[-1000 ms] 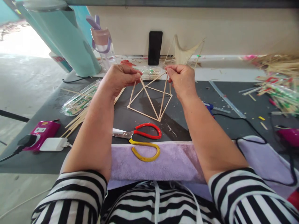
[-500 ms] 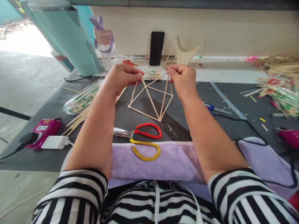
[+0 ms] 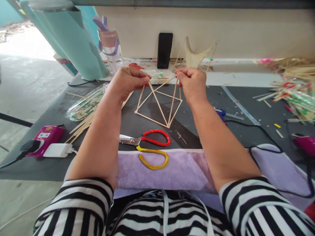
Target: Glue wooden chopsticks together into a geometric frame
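A frame of thin wooden sticks (image 3: 160,108) stands on the dark grey table, its base a four-sided outline with slanting sticks rising from the corners. My left hand (image 3: 131,82) pinches the upper left end of the frame, where sticks meet. At the upper right end, my right hand (image 3: 193,82) has its thumb and finger closed on the stick tips. Nearer to me, scissors (image 3: 147,144) with one red and one yellow handle lie partly on a purple cloth (image 3: 182,170). Their blades run behind my left forearm.
Loose sticks (image 3: 82,127) and a plastic pack (image 3: 86,103) lie left. A bottle (image 3: 110,49), a phone (image 3: 164,50) and a stick-and-string model (image 3: 195,55) stand behind. A blue glue gun (image 3: 220,113) with a black cord and stick piles (image 3: 295,98) are at right.
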The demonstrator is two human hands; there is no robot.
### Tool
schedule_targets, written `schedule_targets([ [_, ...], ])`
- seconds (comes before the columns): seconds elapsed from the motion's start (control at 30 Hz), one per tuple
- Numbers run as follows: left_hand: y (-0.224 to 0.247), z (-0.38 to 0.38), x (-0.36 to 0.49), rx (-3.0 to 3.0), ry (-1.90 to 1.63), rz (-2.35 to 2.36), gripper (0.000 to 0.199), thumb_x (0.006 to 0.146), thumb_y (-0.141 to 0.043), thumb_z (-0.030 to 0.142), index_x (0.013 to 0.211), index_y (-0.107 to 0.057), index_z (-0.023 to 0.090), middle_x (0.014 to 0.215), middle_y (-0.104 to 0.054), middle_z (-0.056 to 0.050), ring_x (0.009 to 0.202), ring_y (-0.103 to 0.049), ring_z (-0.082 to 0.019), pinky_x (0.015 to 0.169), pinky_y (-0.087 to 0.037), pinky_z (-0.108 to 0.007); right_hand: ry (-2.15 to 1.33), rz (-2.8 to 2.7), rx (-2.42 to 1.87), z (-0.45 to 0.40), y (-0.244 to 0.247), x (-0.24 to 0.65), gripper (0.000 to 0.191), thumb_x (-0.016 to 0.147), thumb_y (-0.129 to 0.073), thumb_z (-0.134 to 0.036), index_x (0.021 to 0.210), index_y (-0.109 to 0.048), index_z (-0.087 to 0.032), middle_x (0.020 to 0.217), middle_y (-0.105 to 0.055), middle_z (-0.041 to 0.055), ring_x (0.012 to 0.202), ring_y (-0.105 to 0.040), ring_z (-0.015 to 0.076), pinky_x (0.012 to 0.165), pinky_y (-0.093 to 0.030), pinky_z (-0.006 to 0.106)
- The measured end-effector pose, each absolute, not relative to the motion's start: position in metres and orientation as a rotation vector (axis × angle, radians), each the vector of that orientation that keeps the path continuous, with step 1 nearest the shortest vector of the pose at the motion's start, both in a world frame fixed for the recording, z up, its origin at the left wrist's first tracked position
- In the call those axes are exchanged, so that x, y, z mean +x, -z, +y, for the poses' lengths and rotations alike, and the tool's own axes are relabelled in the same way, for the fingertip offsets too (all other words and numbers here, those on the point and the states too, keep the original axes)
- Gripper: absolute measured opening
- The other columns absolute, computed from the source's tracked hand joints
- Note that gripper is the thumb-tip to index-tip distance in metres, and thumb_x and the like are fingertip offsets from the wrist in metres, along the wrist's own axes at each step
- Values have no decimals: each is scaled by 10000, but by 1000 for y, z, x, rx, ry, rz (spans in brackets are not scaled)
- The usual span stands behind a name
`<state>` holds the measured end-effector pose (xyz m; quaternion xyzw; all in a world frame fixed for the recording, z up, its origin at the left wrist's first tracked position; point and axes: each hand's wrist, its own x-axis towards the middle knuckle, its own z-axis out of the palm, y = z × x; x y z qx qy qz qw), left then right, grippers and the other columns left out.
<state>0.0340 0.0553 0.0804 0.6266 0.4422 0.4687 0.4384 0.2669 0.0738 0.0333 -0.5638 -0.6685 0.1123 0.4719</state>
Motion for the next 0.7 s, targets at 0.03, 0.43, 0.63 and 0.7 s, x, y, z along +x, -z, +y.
schedule_targets([
  [0.03,-81,55,34,1558,-1168,1096,40,715,-735,119,742,-732,148,752,-709,-19,967,-717,-266,922,-581,-467,-270,-1629,-1385,74,-33,267,594,950,-341,-649,1210,-687,-243,971,-738,75,900,-718,224,729,-571,368],
  [0.43,-80,55,34,1539,-1169,1067,38,724,-728,99,745,-724,130,775,-705,-16,985,-715,-269,916,-582,-459,-278,-1624,-1346,73,-34,266,584,942,-375,-637,1165,-703,-208,976,-735,77,883,-715,208,725,-571,350],
  [0.63,-80,57,30,1493,-1143,1022,32,734,-722,79,755,-726,103,808,-709,-38,956,-722,-259,907,-580,-439,-271,-1618,-1233,80,-30,269,558,925,-424,-613,1103,-714,-171,906,-723,50,760,-706,150,662,-564,296],
  [0.7,-80,57,29,1501,-1128,1019,28,732,-731,86,757,-731,98,800,-712,-41,918,-727,-250,903,-579,-438,-276,-1621,-1219,79,-32,271,518,931,-446,-578,1096,-718,-169,862,-716,38,729,-698,141,651,-560,295],
])
